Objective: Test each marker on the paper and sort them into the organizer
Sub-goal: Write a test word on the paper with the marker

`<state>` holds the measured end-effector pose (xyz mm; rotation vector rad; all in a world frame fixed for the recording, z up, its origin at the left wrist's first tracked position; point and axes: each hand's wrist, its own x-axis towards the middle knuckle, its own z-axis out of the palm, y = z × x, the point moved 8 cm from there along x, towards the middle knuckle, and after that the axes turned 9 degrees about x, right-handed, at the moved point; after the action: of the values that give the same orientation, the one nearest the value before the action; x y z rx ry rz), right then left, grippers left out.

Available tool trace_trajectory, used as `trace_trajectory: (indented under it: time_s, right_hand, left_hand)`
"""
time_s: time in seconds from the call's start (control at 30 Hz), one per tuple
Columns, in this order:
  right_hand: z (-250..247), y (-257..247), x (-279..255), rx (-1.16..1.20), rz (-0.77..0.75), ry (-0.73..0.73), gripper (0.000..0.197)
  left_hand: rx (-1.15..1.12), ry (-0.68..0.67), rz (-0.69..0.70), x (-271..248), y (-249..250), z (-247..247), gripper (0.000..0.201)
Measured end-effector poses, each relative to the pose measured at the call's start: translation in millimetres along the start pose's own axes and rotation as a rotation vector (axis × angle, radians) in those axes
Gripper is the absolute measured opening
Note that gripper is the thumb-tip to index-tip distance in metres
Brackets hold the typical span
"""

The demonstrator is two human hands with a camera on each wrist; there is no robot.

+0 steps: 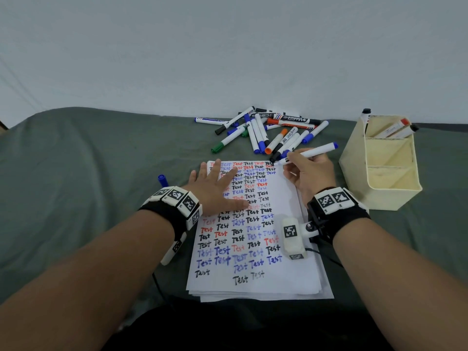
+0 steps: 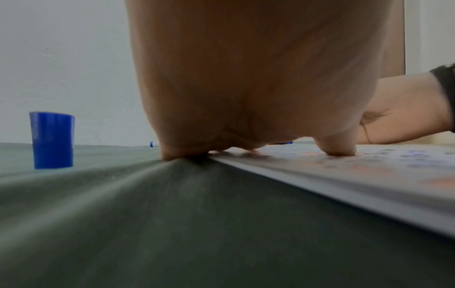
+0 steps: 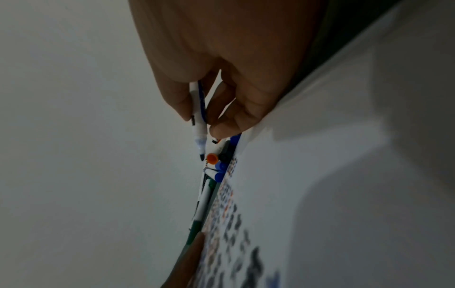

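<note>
Green cloth (image 1: 76, 173), left hand (image 1: 215, 188) flat on paper (image 1: 283, 279) — right hand (image 1: 310, 173) gripping marker (image 1: 316, 151)

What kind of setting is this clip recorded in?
Probably a makeshift indoor work table against a plain white wall: a grey-green cloth covers it, holding a marker pile, test paper and cream organizer.

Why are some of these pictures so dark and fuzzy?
Head view: bright and sharp, edges bent by the wide lens. Left wrist view: the left hand and paper sit too close, so they blur. Right wrist view: dim, grainy, with the right hand shading the paper.
</note>
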<state>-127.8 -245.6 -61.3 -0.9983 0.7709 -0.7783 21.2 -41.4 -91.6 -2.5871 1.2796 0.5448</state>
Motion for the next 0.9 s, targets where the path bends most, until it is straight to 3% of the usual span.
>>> trace_trajectory:
  time_s: [0.27,0.43,0.7,0.9]
  right_hand:
    - [-21.1,-23.8,-10.1,-0.060,-0.063,0.139,0.013]
    - [-22.7,-17.9,-21.4,-0.004,0.061,0.064,0.012]
    - [-11.5,-18.7,-32.5,-0.016,0.009,0.010,0.016]
    - [6.8,-15.1,-48.6,0.083,0.084,-0.069,0.012]
  left_hand:
    - [-0.001,0.033,0.017,-6.7,4.8,-9.8,0.116]
    - [-0.032,0.033,0.003,-6.6,2.5,-10.4,0.116]
    - [0.021,0.047,-0.030,-5.8,2.3,-13.0,0.114]
    - [0.132,0.220,-0.073,-18.8,-3.8,-38.3,0.094]
